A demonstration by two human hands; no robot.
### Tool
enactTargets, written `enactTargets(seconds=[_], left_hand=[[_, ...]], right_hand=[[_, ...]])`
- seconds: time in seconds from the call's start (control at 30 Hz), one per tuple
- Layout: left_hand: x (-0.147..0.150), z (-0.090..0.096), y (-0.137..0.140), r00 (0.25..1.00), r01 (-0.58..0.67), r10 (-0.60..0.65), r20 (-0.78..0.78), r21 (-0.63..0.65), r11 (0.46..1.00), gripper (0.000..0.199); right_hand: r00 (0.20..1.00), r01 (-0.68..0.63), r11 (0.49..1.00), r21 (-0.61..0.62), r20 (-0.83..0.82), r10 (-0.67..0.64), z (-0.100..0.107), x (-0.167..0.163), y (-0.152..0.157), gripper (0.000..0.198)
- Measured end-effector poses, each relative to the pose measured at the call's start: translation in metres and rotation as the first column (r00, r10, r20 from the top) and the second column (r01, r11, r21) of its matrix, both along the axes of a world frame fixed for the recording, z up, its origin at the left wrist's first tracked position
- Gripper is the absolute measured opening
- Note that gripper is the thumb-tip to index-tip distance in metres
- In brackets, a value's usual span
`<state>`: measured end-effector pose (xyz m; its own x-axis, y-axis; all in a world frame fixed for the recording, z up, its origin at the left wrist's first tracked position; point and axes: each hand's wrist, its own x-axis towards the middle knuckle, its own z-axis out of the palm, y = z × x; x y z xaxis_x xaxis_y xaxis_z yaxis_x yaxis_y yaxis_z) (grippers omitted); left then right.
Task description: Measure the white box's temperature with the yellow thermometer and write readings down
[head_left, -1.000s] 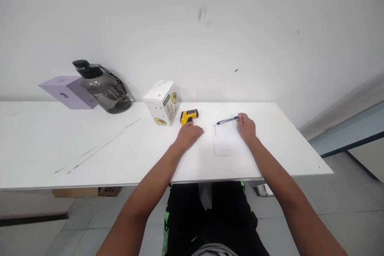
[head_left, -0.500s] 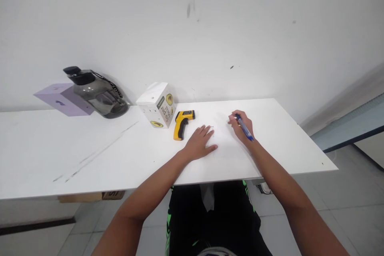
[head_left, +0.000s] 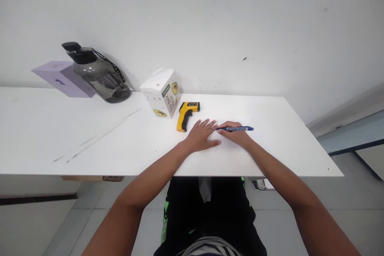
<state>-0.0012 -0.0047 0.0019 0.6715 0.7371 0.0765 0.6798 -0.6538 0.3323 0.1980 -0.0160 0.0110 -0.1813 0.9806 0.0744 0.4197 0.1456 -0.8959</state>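
My left hand [head_left: 201,137] lies flat on the white tabletop [head_left: 285,140], its fingers spread and holding nothing. Just right of it, my right hand [head_left: 235,135] pinches a blue pen [head_left: 241,129], whose tip points left and comes close to the left fingertips. Whether a white sheet of paper lies under the hands, I cannot tell; the surface there is white on white. Beyond the left hand a yellow and black infrared thermometer gun [head_left: 188,107] rests on its side. A white box with avocado pictures [head_left: 160,94] stands to its left.
A dark transparent water bottle [head_left: 103,78] with a black lid stands by the wall at the back left. Behind it is a lilac box [head_left: 57,77]. The wall [head_left: 168,20] runs along the table's far side, and the table's right edge slants toward me.
My right hand has moved left, close to my left hand, and the pen has swung down to lie nearly level. The whole view has shifted slightly; my left hand remains flat.
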Motion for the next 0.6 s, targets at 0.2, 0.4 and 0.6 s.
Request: enactTargets(seconds=[0.2,0.4,0.6], left_hand=[[0.0009,-0.0040,0.0003,1.000,-0.003,0.003,0.005,0.029,1.000,0.072],[0.0007,-0.0035,0.0000,1.000,0.006,-0.006,0.003,0.044,0.999,0.073],[0.0009,-0.0032,-0.0001,1.000,0.010,-0.010,0.003,0.049,0.999,0.072]], right_hand=[[0.989,0.020,0.999,0.034,0.144,-0.025,-0.0040,-0.0032,0.0021,0.018],[0.985,0.001,0.999,0.050,0.174,-0.010,-0.0040,-0.0036,0.0030,0.016],[0.983,0.016,0.999,0.048,0.183,-0.024,-0.0019,-0.0055,0.0029,0.016]])
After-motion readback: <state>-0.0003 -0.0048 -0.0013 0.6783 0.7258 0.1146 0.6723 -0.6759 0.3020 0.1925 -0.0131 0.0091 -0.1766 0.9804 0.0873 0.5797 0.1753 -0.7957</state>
